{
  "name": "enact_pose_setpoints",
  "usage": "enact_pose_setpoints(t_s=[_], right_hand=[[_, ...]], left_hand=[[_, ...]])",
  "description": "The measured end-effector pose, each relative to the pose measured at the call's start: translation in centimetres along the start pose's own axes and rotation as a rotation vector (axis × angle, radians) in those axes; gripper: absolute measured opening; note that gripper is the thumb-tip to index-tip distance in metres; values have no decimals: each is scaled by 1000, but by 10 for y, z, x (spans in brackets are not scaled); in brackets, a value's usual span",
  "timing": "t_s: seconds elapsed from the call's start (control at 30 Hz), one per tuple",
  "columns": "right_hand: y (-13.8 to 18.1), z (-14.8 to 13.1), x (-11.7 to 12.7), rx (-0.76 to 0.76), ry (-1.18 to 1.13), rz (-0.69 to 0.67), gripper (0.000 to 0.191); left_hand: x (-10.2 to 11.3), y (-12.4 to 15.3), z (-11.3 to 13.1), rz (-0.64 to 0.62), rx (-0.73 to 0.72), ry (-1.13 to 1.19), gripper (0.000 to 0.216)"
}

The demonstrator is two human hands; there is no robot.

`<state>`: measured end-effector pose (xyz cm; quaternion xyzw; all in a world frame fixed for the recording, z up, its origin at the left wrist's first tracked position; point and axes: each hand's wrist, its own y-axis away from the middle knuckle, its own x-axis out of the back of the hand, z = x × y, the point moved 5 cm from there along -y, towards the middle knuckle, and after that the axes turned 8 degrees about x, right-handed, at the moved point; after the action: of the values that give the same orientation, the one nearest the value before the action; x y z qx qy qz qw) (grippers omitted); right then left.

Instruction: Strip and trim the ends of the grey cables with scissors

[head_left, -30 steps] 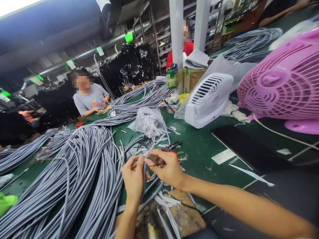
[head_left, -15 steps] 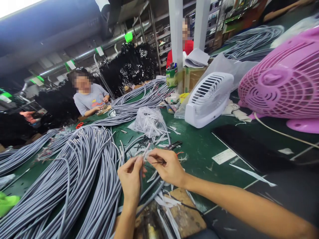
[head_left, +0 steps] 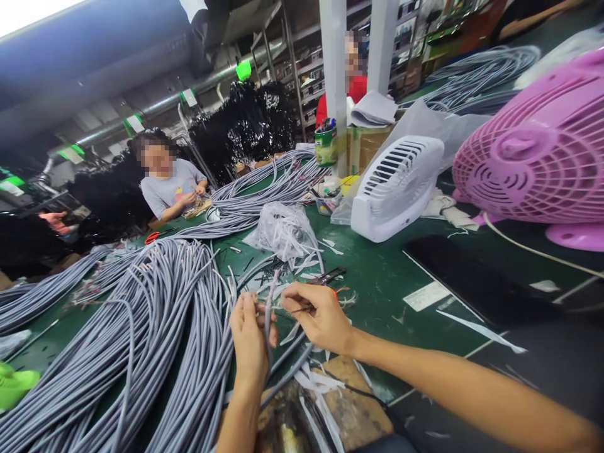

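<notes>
My left hand [head_left: 251, 343] grips a grey cable [head_left: 269, 314] just below its stripped end, which points up between my two hands. My right hand [head_left: 319, 316] pinches thin wires coming out of that cable end, and a dark thin tool or wire shows between its fingers. The cable runs down past my left wrist toward the table's near edge. A big heap of the same grey cables [head_left: 141, 340] lies to the left of my hands on the green table [head_left: 377, 277].
A clear bag of white scraps [head_left: 283, 229] lies behind my hands, with cutters [head_left: 330, 275] beside it. A white fan [head_left: 396, 185] and a pink fan [head_left: 538, 151] stand at the right. Two other people sit across the table, more cable bundles before them.
The cable end has risen a little between my hands. My right hand has shifted slightly right and pulled the thin wires away from the end.
</notes>
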<state>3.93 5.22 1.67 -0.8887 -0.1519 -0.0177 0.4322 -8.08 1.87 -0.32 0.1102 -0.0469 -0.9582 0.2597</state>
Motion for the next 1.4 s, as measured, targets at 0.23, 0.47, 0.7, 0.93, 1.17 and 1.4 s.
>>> enact_pose_setpoints(t_s=[0.23,0.47,0.7,0.93,1.17,1.4], right_hand=[[-1,2,5,-33,-11,24,17],[0,-2,2,28,21,-4,16],[4,-7,-6,198,-18,-52,14],[-3,26,6,-206,-175,157,16],[-9,34,28,-280,-243,462,20],[-7,0,25,42,257,238,11]], left_hand=[[-6,1,4,-150,108,88,32],[-1,-2,4,-23,94,58,38],[2,-11,-4,12,133,128,47],[-2,-6,8,-137,153,184,41],[4,1,16,-134,-53,-84,48],[25,1,27,97,-303,-182,36]])
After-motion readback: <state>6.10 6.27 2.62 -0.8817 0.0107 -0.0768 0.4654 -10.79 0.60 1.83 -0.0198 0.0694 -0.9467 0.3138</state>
